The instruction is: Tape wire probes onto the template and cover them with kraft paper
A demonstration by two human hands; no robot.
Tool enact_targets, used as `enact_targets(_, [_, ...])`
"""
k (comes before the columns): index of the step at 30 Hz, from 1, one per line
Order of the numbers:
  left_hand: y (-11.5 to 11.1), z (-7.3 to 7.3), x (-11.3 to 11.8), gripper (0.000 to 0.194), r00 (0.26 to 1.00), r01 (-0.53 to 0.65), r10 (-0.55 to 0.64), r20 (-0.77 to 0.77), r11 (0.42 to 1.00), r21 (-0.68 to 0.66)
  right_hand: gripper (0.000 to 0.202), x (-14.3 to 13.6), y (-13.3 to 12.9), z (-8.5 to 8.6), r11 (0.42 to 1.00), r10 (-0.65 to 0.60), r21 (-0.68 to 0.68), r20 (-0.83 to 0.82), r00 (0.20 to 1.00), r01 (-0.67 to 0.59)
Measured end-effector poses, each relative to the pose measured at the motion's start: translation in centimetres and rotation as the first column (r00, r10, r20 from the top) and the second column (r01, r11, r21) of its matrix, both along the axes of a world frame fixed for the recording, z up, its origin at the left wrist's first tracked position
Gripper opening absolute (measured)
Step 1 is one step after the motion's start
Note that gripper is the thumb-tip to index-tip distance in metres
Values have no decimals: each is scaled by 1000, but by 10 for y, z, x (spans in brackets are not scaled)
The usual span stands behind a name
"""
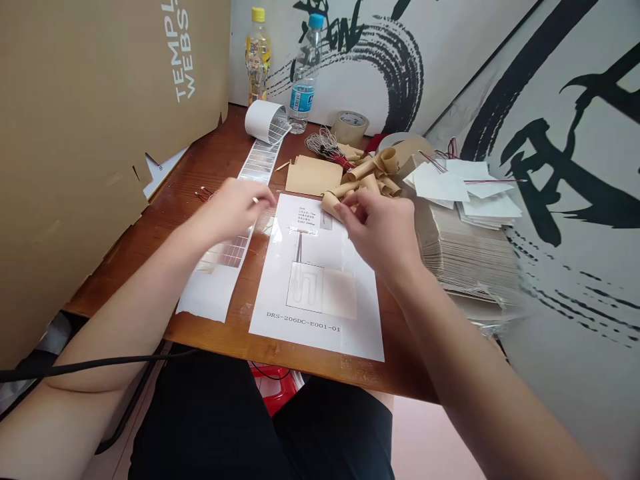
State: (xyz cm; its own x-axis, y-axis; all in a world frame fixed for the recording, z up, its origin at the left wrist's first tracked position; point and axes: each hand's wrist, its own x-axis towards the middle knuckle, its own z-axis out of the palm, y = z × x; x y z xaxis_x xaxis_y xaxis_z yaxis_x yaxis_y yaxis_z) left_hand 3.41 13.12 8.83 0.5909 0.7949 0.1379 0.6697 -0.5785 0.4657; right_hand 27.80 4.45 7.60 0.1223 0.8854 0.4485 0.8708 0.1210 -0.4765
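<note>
My left hand (239, 212) is closed above the left edge of the printed sheet, with the white end of a thin stick (255, 200) poking out between its fingers. My right hand (381, 227) is pinched over the sheet's upper right corner, its fingertips at a curled brown paper strip (331, 202). Between the hands lies the white printed sheet (277, 287), bearing a line drawing and the code DRS-206DC-E001-01. A pale rectangular patch (340, 293) covers the drawing's right part. Left of it runs a strip of silvery labels (257, 160), partly hidden by my left hand.
Brown paper squares (314, 176), more curled paper (387, 161) and a bundle of thin wires (325, 143) lie behind the sheet. White cards (493, 200) top a thick stack (470, 247) at right. Two bottles (303, 87) and a tape roll (350, 127) stand behind; a cardboard wall (100, 133) rises left.
</note>
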Motion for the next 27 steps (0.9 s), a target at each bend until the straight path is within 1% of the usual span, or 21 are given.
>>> enact_targets(1, [7, 3, -8, 27, 995, -99, 99, -3, 995, 31, 23, -1, -5, -2, 1000, -7, -5, -19, 1000, 7])
enact_targets(2, [14, 4, -17, 26, 985, -169, 171, -35, 984, 56, 30, -1, -9, -5, 1000, -26, 3, -35, 999, 26])
enact_targets(4, [29, 2, -35, 31, 939, -297, 300, -168, 954, 45, 41, 0, -13, -12, 998, -55, 12, -61, 997, 56])
enact_targets(5, [36, -2, -43, 39, 901, -363, 363, -238, 931, 48, 44, 1, -14, -16, 998, -63, 16, -69, 996, 64])
enact_targets(6, [42, -7, -50, 49, 845, -446, 442, -302, 893, 60, 46, 2, -14, -20, 998, -64, 15, -77, 995, 65])
enact_targets(7, [48, -12, -55, 55, 801, -501, 493, -340, 863, 72, 47, 4, -14, -24, 998, -60, 11, -82, 995, 61])
enact_targets(8, [53, -17, -59, 55, 795, -493, 483, -365, 867, 73, 48, 6, -14, -28, 998, -55, 2, -86, 995, 56])
enact_targets(9, [57, -21, -62, 51, 823, -432, 420, -383, 900, 58, 47, 8, -14, -32, 999, -53, -12, -96, 994, 52])
enact_targets(10, [60, -24, -64, 44, 847, -388, 383, -370, 919, 63, 46, 10, -14, -35, 998, -56, -24, -108, 993, 53])
enact_targets(12, [63, -27, -66, 34, 870, -377, 384, -308, 922, 85, 44, 14, -14, -38, 997, -65, -43, -140, 988, 59])
enact_targets(14, [63, -26, -65, 24, 877, -422, 422, -231, 905, 49, 41, 17, -15, -40, 997, -69, -52, -164, 984, 61])
enact_targets(17, [61, -19, -64, 13, 874, -471, 459, -159, 881, -46, 39, 19, -15, -41, 996, -63, -66, -175, 983, 52])
enact_targets(19, [59, -13, -65, 12, 874, -482, 474, -103, 874, -68, 39, 18, -15, -41, 996, -62, -80, -181, 982, 48])
enact_targets(21, [56, -8, -66, 12, 863, -496, 503, 46, 861, -115, 39, 16, -15, -41, 995, -58, -93, -199, 978, 40])
enact_targets(23, [53, -2, -66, 15, 838, -510, 520, 163, 854, -101, 38, 13, -16, -40, 995, -50, -98, -221, 974, 28])
enact_targets(24, [51, 0, -65, 19, 816, -512, 525, 241, 851, -121, 36, 12, -16, -39, 995, -46, -98, -233, 971, 23])
enact_targets(26, [48, 5, -61, 20, 773, -492, 483, 411, 866, -92, 34, 9, -17, -37, 995, -44, -95, -258, 965, 20])
enact_targets(27, [47, 7, -58, 17, 719, -503, 456, 525, 862, -59, 32, 9, -18, -37, 996, -42, -92, -272, 961, 18])
